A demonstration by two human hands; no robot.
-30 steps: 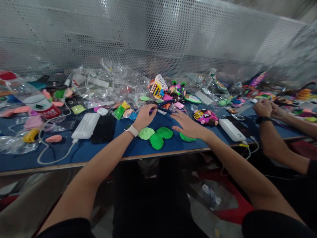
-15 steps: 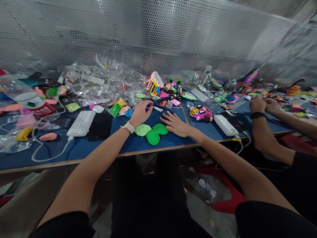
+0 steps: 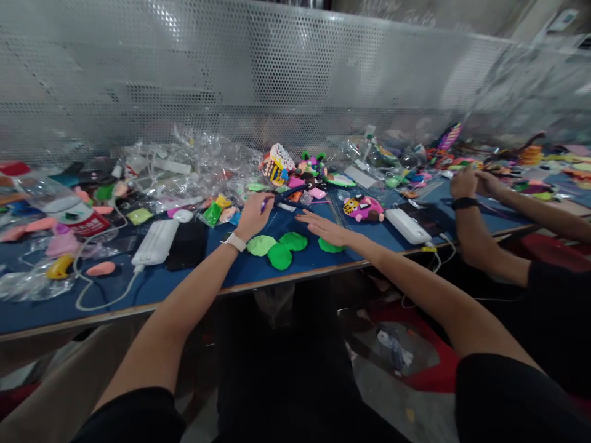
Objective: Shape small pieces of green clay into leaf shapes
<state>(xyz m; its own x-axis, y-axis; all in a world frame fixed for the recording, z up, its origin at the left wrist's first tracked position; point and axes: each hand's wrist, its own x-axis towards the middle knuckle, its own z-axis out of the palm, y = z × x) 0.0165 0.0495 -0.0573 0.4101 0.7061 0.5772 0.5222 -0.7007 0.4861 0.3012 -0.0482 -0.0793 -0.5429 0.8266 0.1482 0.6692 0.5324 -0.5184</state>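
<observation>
My left hand, with a white watch band at the wrist, is closed around a small purple thing that is mostly hidden by the fingers. My right hand hovers palm down, fingers stretched out, just above a flat green clay piece. Between my hands lie a pale green clay disc with a wavy edge, a bright green clay disc and another green clay disc, close together on the blue table.
White power banks with cables lie on both sides. A pink and yellow clay figure is right of my hand. Clear plastic bags and clay packets crowd the back, before a perforated metal panel. A co-worker's hands are at right.
My right hand has lifted and tilted, uncovering the green clay piece beneath it. My left hand still grips the purple thing. The camera view has shifted slightly.
</observation>
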